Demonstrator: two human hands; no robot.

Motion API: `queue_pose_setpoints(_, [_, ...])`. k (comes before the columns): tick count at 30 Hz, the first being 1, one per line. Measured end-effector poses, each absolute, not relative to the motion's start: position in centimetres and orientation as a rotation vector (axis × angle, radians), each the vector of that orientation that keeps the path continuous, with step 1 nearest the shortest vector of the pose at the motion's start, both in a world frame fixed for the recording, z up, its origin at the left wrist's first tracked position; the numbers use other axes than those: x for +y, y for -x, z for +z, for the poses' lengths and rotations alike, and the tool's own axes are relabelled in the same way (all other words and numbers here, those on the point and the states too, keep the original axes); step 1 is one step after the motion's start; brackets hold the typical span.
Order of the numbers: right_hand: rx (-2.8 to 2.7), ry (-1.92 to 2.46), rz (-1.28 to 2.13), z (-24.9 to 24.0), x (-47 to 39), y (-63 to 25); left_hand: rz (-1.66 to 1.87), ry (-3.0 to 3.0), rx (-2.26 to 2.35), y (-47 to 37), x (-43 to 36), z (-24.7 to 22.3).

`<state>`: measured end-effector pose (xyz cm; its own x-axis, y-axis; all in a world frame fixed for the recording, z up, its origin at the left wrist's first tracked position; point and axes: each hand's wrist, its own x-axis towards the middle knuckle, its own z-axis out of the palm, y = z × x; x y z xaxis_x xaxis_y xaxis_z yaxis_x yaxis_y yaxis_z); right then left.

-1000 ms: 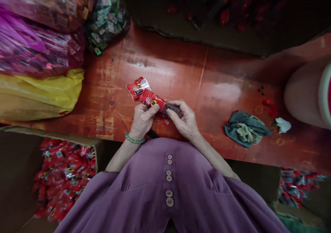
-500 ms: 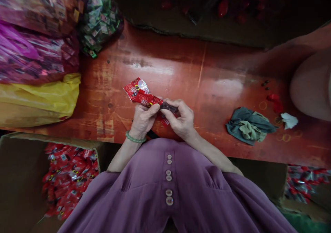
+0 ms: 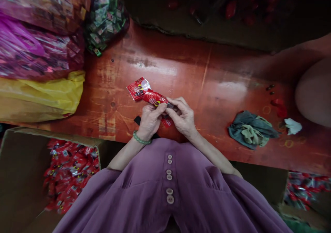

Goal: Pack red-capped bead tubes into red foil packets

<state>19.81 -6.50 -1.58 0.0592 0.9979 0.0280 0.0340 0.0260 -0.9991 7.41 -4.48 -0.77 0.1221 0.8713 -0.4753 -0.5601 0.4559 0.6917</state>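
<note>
The red packet (image 3: 144,92) juts out up-left over the tabletop (image 3: 219,84). The left hand (image 3: 151,121) pinches its near end, and the right hand (image 3: 182,117) has closed in tighter, fingers now pinched against the left's, hiding the dark piece.

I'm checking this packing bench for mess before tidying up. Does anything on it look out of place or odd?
A crumpled grey-green cloth lies bunched on the red table, with a white scrap and small red bits scattered beside it. Both the left hand and right hand grip red packets; nothing looks spilled.
</note>
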Motion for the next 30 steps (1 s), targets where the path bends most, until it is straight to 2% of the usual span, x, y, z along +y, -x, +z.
queue_pose_setpoints(7, [-1.025, 1.108, 1.379, -2.3, -6.0, -19.3, 1.166, -0.379, 0.966, -7.2, -4.6, 0.0])
queue_pose_setpoints(14, [-1.1, 1.115, 1.318, -2.1, -6.1, -20.0, 1.121, -0.385, 0.955, -7.5, -6.1, 0.8])
queue_pose_setpoints(20, [-1.09, 1.135, 1.444, -2.6, -6.6, -19.6, 1.076, -0.428, 0.965, -6.9, -7.2, 0.8])
queue_pose_setpoints(26, [-1.486, 1.051, 1.286, -2.0, -6.7, -19.5, 1.021, -0.56, 1.086, -3.8, -9.0, 1.3])
queue_pose_setpoints(30, [-1.698, 1.11, 1.16, -1.0, -6.3, -21.2, 1.011, -0.799, 1.492, 1.4, -12.2, 4.3])
